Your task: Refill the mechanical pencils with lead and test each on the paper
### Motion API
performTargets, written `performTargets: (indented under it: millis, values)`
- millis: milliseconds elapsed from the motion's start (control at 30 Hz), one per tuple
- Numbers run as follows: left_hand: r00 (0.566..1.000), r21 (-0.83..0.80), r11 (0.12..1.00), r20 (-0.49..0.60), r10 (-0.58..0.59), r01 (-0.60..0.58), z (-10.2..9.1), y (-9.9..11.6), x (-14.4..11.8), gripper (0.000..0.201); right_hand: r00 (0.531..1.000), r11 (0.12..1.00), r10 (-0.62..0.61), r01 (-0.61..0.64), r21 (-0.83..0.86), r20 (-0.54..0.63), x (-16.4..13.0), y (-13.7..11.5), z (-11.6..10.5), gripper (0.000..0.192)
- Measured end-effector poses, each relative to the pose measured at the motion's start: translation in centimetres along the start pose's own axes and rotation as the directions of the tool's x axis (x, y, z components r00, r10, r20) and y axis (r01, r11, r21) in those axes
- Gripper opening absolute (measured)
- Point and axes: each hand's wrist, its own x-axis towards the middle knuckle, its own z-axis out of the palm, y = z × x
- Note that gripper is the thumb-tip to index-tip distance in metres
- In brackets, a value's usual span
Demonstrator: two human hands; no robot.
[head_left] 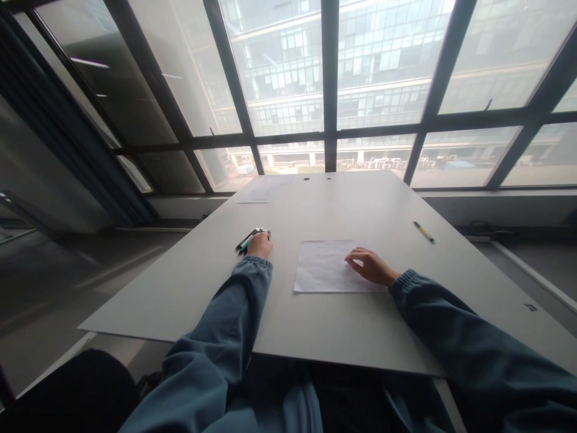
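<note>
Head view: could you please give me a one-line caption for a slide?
Left hand on pens, right hand on paper, grey table by window.

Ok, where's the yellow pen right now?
In the head view the yellow pen lies alone on the table, far right side, beyond the right hand and the paper sheet.

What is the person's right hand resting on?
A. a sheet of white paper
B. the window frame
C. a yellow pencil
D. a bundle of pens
A: the right hand lies flat on the right edge of the sheet of white paper, while the left hand is at the pens.
</note>
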Motion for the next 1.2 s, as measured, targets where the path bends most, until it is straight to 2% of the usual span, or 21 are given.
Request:
performTargets:
  millis: [200,267,367,400,433,500,533,600,700,833,1033,1200]
  values:
    - [0.991,-0.043,0.999,0.131,0.032,-0.027,-0.8,1.9,-0.7,0.015,1.0,1.0,0.019,-0.019,0.013,-0.006,0.0,0.1,0.2,0.021]
    - [0.99,-0.075,0.996,0.13,0.061,-0.051,-1.2,2.6,-1.0,0.013,0.999,0.999,0.027,-0.026,0.02,-0.018,0.1,0.2,0.3,0.022]
    - [0.989,-0.209,0.971,0.07,0.133,-0.116,-1.5,4.5,-2.3,0.018,0.999,0.999,0.027,-0.026,0.024,-0.029,0.2,0.2,0.3,0.022]
    - [0.986,-0.382,0.912,0.008,0.167,-0.151,-1.6,5.4,-3.0,0.021,0.999,0.999,0.024,-0.024,0.026,-0.03,0.2,0.2,0.3,0.022]
    - [0.977,-0.552,0.814,-0.012,0.212,-0.183,-1.6,6.5,-3.8,0.023,0.999,0.999,0.025,-0.024,0.032,-0.034,0.2,0.1,0.3,0.022]
    - [0.946,-0.812,0.555,0.01,0.323,-0.181,-1.4,8.9,-5.6,0.024,0.998,0.998,0.041,-0.039,0.057,-0.045,0.3,-0.1,0.4,0.024]
    - [0.93,-0.89,0.429,0.012,0.367,-0.158,-1.2,10.1,-6.5,0.026,0.997,0.996,0.056,-0.052,0.079,-0.052,0.4,-0.3,0.4,0.023]
    - [0.898,-0.963,0.243,0.002,0.441,-0.117,-0.9,12.1,-8.2,0.029,0.993,0.985,0.095,-0.083,0.152,-0.069,0.4,-0.7,0.5,0.022]
    - [0.863,-0.985,0.119,-0.046,0.504,-0.122,-0.5,14.0,-9.8,0.034,0.983,0.94,0.17,-0.138,0.313,-0.076,0.6,-1.2,0.9,0.026]
    - [0.858,-0.974,0.136,-0.09,0.505,-0.182,-0.4,14.2,-10.3,0.033,0.962,0.87,0.266,-0.209,0.446,-0.069,0.7,-1.4,1.4,0.025]
    - [0.931,-0.979,0.169,-0.049,0.363,-0.118,-0.2,13.1,-9.2,0.038,0.891,0.884,0.364,-0.238,0.403,-0.272,0.8,-0.2,1.0,0.023]
    - [0.933,-0.973,0.179,-0.075,0.353,-0.146,0.8,12.8,-8.7,0.037,0.886,0.889,0.352,-0.216,0.405,-0.302,0.2,0.4,0.2,0.024]
